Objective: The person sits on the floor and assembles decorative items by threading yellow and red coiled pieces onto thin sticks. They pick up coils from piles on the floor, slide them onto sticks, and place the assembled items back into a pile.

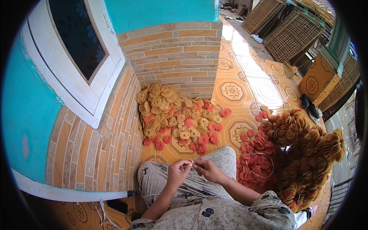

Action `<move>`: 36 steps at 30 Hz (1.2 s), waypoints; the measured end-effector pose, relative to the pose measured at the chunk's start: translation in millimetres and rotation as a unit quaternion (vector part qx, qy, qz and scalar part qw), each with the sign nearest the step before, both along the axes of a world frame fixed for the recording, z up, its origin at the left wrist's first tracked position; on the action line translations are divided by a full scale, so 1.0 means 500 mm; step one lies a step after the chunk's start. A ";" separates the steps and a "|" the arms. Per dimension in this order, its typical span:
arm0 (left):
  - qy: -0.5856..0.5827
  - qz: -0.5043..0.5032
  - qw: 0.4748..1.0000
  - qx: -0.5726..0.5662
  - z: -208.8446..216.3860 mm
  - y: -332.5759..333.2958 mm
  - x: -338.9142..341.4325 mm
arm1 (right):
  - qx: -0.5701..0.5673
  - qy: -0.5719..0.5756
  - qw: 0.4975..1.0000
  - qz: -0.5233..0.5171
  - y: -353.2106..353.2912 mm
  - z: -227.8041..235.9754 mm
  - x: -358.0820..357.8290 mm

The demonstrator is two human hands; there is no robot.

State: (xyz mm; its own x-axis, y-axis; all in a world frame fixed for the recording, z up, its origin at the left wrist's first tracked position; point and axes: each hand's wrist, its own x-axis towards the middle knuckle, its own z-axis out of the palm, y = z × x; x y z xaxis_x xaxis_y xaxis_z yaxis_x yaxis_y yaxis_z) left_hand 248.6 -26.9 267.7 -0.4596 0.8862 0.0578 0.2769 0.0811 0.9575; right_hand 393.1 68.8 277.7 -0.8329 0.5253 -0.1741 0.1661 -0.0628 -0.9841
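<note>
My left hand (178,173) and my right hand (209,171) meet above my lap, fingertips pinched together. Between them shows a tiny pale piece, like the end of a thin strip; most of it is hidden by the fingers. Past my knees, a heap of swirled, flower-like tan discs (157,97) leans into the wall corner, with coral discs (202,148) scattered along its near side. To the right of my knee spreads a pile of coral discs (257,143). A thin white loop (260,176) rests on that pile.
Thick bunches of tan and coral discs (306,153) stand at the right. A white pole (76,190) crosses the lower left, with pale strips (102,211) hanging near it and a dark phone-like slab (118,206) below. Woven racks (293,36) lean at the far right near dark shoes (309,106).
</note>
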 end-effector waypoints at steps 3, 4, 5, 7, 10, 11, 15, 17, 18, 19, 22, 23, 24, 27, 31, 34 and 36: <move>0.043 0.003 0.999 -0.006 0.004 0.002 0.000 | 0.049 0.001 0.999 -0.012 0.000 -0.001 0.001; 0.055 0.003 0.998 -0.008 0.005 0.001 0.001 | 0.051 -0.006 0.999 -0.010 0.001 -0.002 0.001; 0.068 0.004 0.998 -0.008 0.007 0.001 0.001 | 0.054 -0.020 0.998 -0.010 0.002 -0.003 0.001; 0.014 -0.002 1.000 -0.019 0.011 -0.001 0.004 | 0.073 0.008 0.996 -0.048 0.004 -0.006 0.000; -0.013 -0.010 0.998 -0.058 0.016 -0.004 0.006 | 0.092 0.016 0.993 -0.066 0.005 -0.008 0.000; -0.013 -0.013 0.997 -0.076 0.016 -0.006 0.006 | 0.086 -0.005 0.994 -0.069 0.005 -0.007 0.000; -0.056 -0.016 0.995 -0.083 0.003 -0.008 0.006 | 0.118 0.001 0.991 -0.062 0.001 0.004 0.001; -0.096 -0.022 0.992 -0.080 -0.013 -0.007 0.003 | 0.133 -0.007 0.989 -0.059 0.000 0.012 0.001; -0.128 -0.022 0.989 -0.070 -0.022 -0.006 0.003 | 0.150 -0.005 0.987 -0.055 -0.001 0.015 0.001; -0.166 -0.023 0.984 -0.055 -0.031 -0.005 0.003 | 0.168 -0.010 0.985 -0.050 -0.001 0.019 0.001; -0.187 -0.023 0.981 -0.036 -0.054 -0.005 0.002 | 0.219 -0.041 0.975 -0.019 -0.001 0.022 0.001; -0.179 -0.022 0.983 -0.034 -0.059 -0.006 0.002 | 0.234 -0.057 0.971 -0.006 -0.002 0.022 0.001; -0.239 -0.004 0.970 -0.037 -0.063 -0.007 0.001 | 0.231 -0.054 0.971 0.001 -0.003 0.020 0.001; -0.396 0.051 0.917 -0.019 -0.069 -0.007 -0.003 | 0.225 -0.051 0.973 0.018 -0.007 0.012 0.001; -0.403 0.076 0.911 0.035 -0.069 -0.002 -0.009 | 0.229 -0.048 0.972 0.032 -0.005 0.001 0.004; -0.180 0.023 0.983 -0.004 -0.064 -0.010 -0.006 | 0.216 -0.054 0.974 0.038 0.002 -0.002 0.008; 0.062 -0.056 0.995 -0.052 -0.056 -0.023 -0.004 | 0.220 -0.054 0.973 0.041 0.006 -0.002 0.010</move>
